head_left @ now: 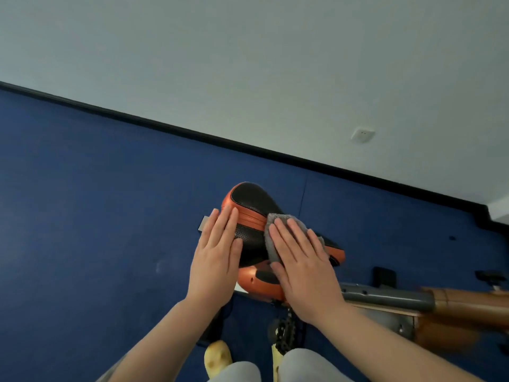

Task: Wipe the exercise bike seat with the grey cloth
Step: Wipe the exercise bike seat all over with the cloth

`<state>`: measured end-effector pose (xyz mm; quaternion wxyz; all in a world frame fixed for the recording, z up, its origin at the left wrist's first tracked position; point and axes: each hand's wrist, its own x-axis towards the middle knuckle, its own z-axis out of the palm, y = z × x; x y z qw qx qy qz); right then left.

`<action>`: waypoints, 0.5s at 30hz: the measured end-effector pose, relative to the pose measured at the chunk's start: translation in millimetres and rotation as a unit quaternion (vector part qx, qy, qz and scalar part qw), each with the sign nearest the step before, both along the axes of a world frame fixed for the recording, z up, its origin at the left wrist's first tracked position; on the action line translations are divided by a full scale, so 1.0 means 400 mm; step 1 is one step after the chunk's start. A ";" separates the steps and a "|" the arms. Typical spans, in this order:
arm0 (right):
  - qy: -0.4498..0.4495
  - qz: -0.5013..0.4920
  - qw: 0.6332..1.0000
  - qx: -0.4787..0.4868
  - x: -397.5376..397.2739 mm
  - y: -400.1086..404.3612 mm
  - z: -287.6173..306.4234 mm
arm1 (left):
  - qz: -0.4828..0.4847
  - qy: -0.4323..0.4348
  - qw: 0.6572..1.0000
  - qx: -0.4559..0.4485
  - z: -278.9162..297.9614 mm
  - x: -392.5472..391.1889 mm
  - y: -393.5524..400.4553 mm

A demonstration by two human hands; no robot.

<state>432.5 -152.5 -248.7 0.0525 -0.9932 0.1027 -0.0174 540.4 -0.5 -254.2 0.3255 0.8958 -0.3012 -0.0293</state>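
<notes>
The exercise bike seat (pixel 254 204) is black perforated leather with orange trim, in the centre of the view. My left hand (pixel 216 255) lies flat on the seat's left side, fingers together, holding nothing. My right hand (pixel 301 261) presses flat on the grey cloth (pixel 275 220), which is spread over the right part of the seat. Cloth edges show above and beside my fingers. The seat's rear part is hidden under both hands.
The bike's orange and grey frame (pixel 413 299) runs off to the right, with a chain (pixel 286 334) below the seat. Blue floor (pixel 96 216) surrounds it. A white wall with a socket (pixel 363 135) meets a black skirting board behind. My legs and yellow slippers (pixel 217 357) are at the bottom.
</notes>
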 end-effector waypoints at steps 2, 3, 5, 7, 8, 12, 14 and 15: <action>-0.014 -0.062 0.998 0.028 0.048 0.052 0.002 | 0.004 0.003 1.000 -0.008 0.000 0.002 -0.003; -0.019 -0.071 0.997 0.036 0.068 0.081 0.000 | 0.007 0.006 1.000 -0.016 -0.001 0.001 -0.005; -0.019 -0.038 0.999 0.031 0.082 0.099 -0.004 | 0.018 0.021 0.999 -0.044 -0.003 -0.003 -0.002; -0.006 0.026 1.000 -0.002 0.065 0.064 -0.005 | 0.034 0.056 0.995 -0.072 0.003 -0.007 0.007; -0.002 0.050 0.999 -0.022 0.052 0.041 -0.006 | 0.040 0.075 0.993 -0.081 0.005 -0.009 0.013; -0.024 -0.019 0.999 0.011 0.058 0.059 -0.001 | 0.064 0.139 0.983 -0.106 0.000 -0.016 0.036; -0.027 -0.029 0.999 0.028 0.086 0.114 -0.004 | 0.077 0.163 0.976 -0.122 -0.007 -0.023 0.042; -0.026 -0.009 0.999 0.025 0.096 0.129 -0.006 | 0.081 0.169 0.973 -0.132 -0.010 -0.027 0.043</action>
